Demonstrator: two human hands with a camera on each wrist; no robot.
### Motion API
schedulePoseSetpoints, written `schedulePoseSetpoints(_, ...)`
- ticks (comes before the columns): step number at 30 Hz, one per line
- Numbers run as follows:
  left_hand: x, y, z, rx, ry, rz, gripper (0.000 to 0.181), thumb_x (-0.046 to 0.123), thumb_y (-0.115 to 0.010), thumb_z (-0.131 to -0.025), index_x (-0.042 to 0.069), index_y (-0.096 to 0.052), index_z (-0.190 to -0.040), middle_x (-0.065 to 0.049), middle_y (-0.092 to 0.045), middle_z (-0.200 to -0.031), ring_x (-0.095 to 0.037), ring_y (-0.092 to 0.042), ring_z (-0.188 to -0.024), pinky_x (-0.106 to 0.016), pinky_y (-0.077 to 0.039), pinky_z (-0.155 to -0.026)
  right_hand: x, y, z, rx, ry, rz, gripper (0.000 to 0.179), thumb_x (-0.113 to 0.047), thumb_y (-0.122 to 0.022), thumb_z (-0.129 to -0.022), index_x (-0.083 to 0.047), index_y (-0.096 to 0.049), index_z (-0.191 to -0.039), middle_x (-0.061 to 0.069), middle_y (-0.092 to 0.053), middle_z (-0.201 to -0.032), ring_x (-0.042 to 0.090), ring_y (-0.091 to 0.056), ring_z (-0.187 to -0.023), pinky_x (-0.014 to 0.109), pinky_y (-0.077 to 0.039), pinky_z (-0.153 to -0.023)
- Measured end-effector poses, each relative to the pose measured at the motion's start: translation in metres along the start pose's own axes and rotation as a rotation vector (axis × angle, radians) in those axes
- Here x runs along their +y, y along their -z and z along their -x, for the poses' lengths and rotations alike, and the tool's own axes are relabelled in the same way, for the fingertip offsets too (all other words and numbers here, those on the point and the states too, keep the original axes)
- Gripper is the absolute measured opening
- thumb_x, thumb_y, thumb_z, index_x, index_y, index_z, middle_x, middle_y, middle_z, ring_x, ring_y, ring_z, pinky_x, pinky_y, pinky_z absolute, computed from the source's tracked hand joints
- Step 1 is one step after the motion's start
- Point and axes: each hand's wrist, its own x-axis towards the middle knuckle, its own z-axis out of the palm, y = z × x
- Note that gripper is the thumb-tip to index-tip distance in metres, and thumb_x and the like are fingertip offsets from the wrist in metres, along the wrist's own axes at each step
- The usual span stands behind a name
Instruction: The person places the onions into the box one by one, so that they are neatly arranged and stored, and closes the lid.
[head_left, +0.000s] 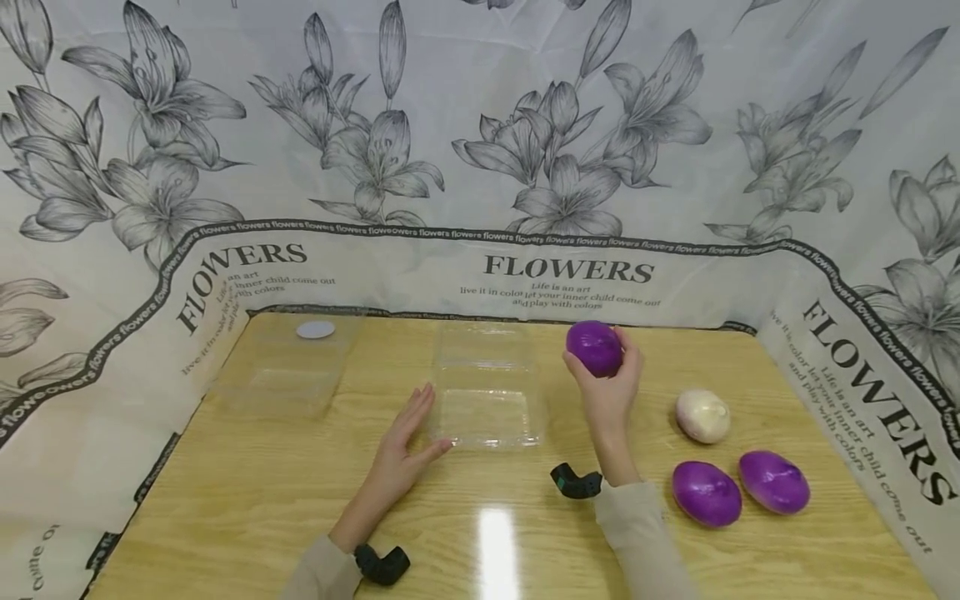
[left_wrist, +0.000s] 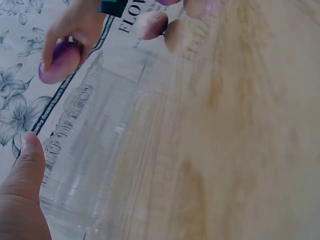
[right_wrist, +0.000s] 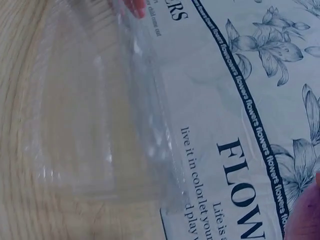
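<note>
So the right hand has its fingers and thumb curled round a purple onion, just right of the clear box's far half, while the left hand is way nearer the box, fingers pretty straight along its left side.

Cloth reading "FLOWERS", border repeating "flowers"

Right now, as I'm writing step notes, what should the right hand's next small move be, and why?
Perhaps carry the held onion left over the box beside the left hand: that box lies open and empty, and the right hand grips the onion to its right.
</note>
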Motion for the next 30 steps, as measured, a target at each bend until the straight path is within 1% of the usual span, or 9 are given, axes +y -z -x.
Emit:
schedulePoseSetpoints(4, 0.001, 0.0, 0.001, -0.001, 0.025, 0.014, 0.079, 0.031, -0.076, -0.088, 0.012, -0.037, -0.154, -0.007, -0.026, -0.162, -0.025, -0.015, -0.151, -0.055, -0.015, -0.119, -0.023, -0.013, 0.017, -0.102, 0.055, -0.036, 0.081, 0.0, -0.083, -0.076, -0.006, -0.042, -0.146, 0.012, -0.037, -0.141, 0.026, -0.041, -0.13, 0.045, -0.039, -0.111)
schedulePoseSetpoints(9, 0.002, 0.0, 0.001, 0.013, 0.011, 0.028, 0.078, 0.025, -0.077, -0.087, 0.011, -0.038, -0.153, -0.009, -0.028, -0.161, -0.026, -0.016, -0.15, -0.056, -0.016, -0.119, -0.055, -0.03, 0.041, -0.217, 0.147, -0.063, 0.08, 0.008, -0.081, -0.074, 0.002, -0.043, -0.144, 0.022, -0.037, -0.139, 0.03, -0.042, -0.129, 0.047, -0.04, -0.111)
schedulePoseSetpoints(10, 0.002, 0.0, 0.001, 0.015, 0.008, 0.032, 0.077, 0.025, -0.077, -0.087, 0.011, -0.039, -0.153, -0.009, -0.028, -0.161, -0.027, -0.017, -0.15, -0.057, -0.016, -0.119, -0.059, -0.033, 0.044, -0.232, 0.164, -0.066, 0.079, 0.008, -0.081, -0.073, 0.003, -0.044, -0.143, 0.023, -0.038, -0.139, 0.03, -0.043, -0.128, 0.048, -0.041, -0.11)
schedulePoseSetpoints(14, 0.002, -0.001, 0.0, 0.026, 0.0, 0.043, 0.077, 0.019, -0.079, -0.085, 0.009, -0.041, -0.151, -0.009, -0.03, -0.16, -0.03, -0.017, -0.15, -0.059, -0.014, -0.119, -0.064, -0.045, 0.053, -0.286, 0.221, -0.063, 0.077, 0.008, -0.082, -0.073, 0.004, -0.047, -0.141, 0.024, -0.043, -0.138, 0.031, -0.046, -0.126, 0.047, -0.042, -0.108)
schedulePoseSetpoints(18, 0.002, -0.001, 0.0, 0.032, -0.013, 0.023, 0.077, 0.02, -0.079, -0.085, 0.007, -0.041, -0.151, -0.011, -0.03, -0.16, -0.031, -0.018, -0.15, -0.058, -0.014, -0.119, -0.06, -0.056, 0.061, -0.33, 0.261, -0.028, 0.077, 0.005, -0.084, -0.072, 0.004, -0.047, -0.14, 0.025, -0.047, -0.139, 0.036, -0.049, -0.125, 0.05, -0.043, -0.105)
schedulePoseSetpoints(19, 0.002, -0.001, 0.001, 0.031, -0.014, 0.015, 0.077, 0.02, -0.079, -0.085, 0.006, -0.04, -0.151, -0.011, -0.03, -0.16, -0.032, -0.018, -0.149, -0.058, -0.014, -0.119, -0.059, -0.058, 0.063, -0.342, 0.258, -0.013, 0.078, 0.004, -0.084, -0.072, 0.004, -0.047, -0.14, 0.025, -0.048, -0.14, 0.038, -0.049, -0.125, 0.051, -0.043, -0.105)
schedulePoseSetpoints(23, 0.001, 0.001, 0.002, 0.026, -0.039, -0.011, 0.075, 0.02, -0.077, -0.087, 0.003, -0.04, -0.15, -0.015, -0.03, -0.159, -0.034, -0.02, -0.149, -0.059, -0.016, -0.118, -0.024, -0.071, 0.065, -0.401, 0.249, 0.071, 0.082, -0.004, -0.089, -0.07, -0.004, -0.049, -0.142, 0.018, -0.051, -0.14, 0.034, -0.052, -0.124, 0.05, -0.045, -0.104)
schedulePoseSetpoints(26, 0.001, 0.001, 0.002, 0.03, -0.055, -0.015, 0.073, 0.019, -0.076, -0.088, 0.003, -0.041, -0.15, -0.015, -0.031, -0.158, -0.036, -0.021, -0.148, -0.059, -0.017, -0.118, 0.002, -0.079, 0.064, -0.458, 0.273, 0.145, 0.084, -0.012, -0.091, -0.069, -0.008, -0.05, -0.141, 0.014, -0.054, -0.137, 0.031, -0.054, -0.122, 0.048, -0.047, -0.102)
schedulePoseSetpoints(30, 0.001, 0.001, 0.0, 0.027, -0.064, -0.018, 0.072, 0.02, -0.075, -0.089, 0.006, -0.041, -0.15, -0.015, -0.031, -0.159, -0.037, -0.021, -0.148, -0.058, -0.017, -0.118, 0.007, -0.081, 0.064, -0.509, 0.301, 0.202, 0.082, -0.014, -0.092, -0.067, -0.004, -0.051, -0.138, 0.017, -0.055, -0.134, 0.034, -0.056, -0.119, 0.051, -0.048, -0.1)
